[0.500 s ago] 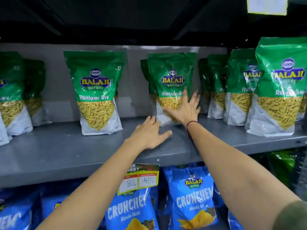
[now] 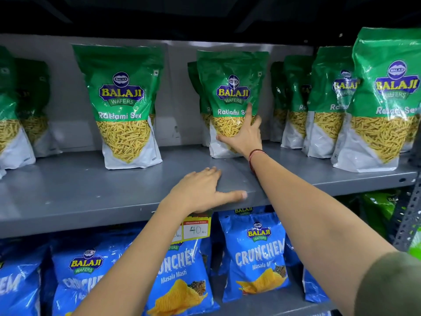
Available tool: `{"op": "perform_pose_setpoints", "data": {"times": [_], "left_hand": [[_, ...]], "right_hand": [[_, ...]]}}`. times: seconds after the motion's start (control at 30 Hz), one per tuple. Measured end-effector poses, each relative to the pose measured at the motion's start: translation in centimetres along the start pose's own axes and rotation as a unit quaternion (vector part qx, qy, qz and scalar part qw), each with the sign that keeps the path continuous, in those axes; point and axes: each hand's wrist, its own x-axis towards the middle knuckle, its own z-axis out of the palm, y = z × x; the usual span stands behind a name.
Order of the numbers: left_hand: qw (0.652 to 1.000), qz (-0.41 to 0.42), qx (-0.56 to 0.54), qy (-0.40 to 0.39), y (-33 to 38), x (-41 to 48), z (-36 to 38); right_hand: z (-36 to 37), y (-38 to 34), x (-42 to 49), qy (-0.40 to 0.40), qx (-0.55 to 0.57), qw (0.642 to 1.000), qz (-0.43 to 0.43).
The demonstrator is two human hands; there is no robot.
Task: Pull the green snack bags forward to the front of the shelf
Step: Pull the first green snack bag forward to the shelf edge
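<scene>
The right hand (image 2: 242, 135) lies spread and flat on the middle green bag (image 2: 230, 96), gripping nothing yet; this bag stands far behind the shelf edge (image 2: 91, 215), where the left hand (image 2: 200, 192) rests flat and empty, so most pulling is left

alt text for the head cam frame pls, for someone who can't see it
The person's right hand presses open against the lower front of a green snack bag standing mid-shelf, while the left hand rests flat on the grey shelf near its front edge. More green bags stand left and right; blue chip bags fill the shelf below.
</scene>
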Motion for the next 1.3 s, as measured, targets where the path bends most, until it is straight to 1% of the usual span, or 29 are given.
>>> {"op": "perform_pose_setpoints", "data": {"times": [0.1, 0.23, 0.37, 0.57, 0.67, 0.83, 1.0, 1.1, 1.2, 1.3], "left_hand": [[1.0, 0.012, 0.016, -0.014, 0.2, -0.3, -0.3], [1.0, 0.003, -0.001, -0.015, 0.1, -0.3, -0.2], [1.0, -0.013, -0.008, 0.01, 0.2, -0.6, -0.2], [0.998, -0.026, 0.026, 0.055, 0.5, -1.7, 0.4], [0.996, -0.029, 0.031, 0.084, 0.4, -2.1, 0.8], [0.997, -0.032, 0.001, 0.07, 0.0, -2.1, 0.5], [0.994, -0.036, 0.02, 0.101, 0.2, -2.2, 1.1], [0.994, -0.039, 0.028, 0.1, 0.3, -2.2, 1.1], [0.994, -0.037, 0.028, 0.103, 0.3, -2.3, 1.1], [0.994, -0.036, 0.03, 0.102, 0.3, -2.3, 1.1]], "right_hand": [[-0.2, -0.2, -0.5, 0.013, -0.008, 1.0, -0.007], [-1.0, -0.4, -1.3, 0.02, -0.018, 1.0, -0.007], [-2.1, -0.4, -2.8, 0.03, -0.018, 0.999, -0.012], [-4.6, -0.4, -5.7, 0.048, -0.018, 0.998, -0.029], [-6.0, -0.6, -7.3, 0.041, -0.013, 0.998, -0.033], [-8.7, -0.8, -9.9, 0.029, 0.026, 0.998, -0.049], [-10.7, -0.8, -11.9, 0.023, 0.051, 0.996, -0.063], [-11.0, -0.8, -12.4, 0.022, 0.061, 0.996, -0.065], [-11.0, -0.6, -13.0, 0.037, 0.106, 0.992, -0.059], [-11.0, -0.3, -13.5, 0.055, 0.152, 0.986, -0.034]]}}
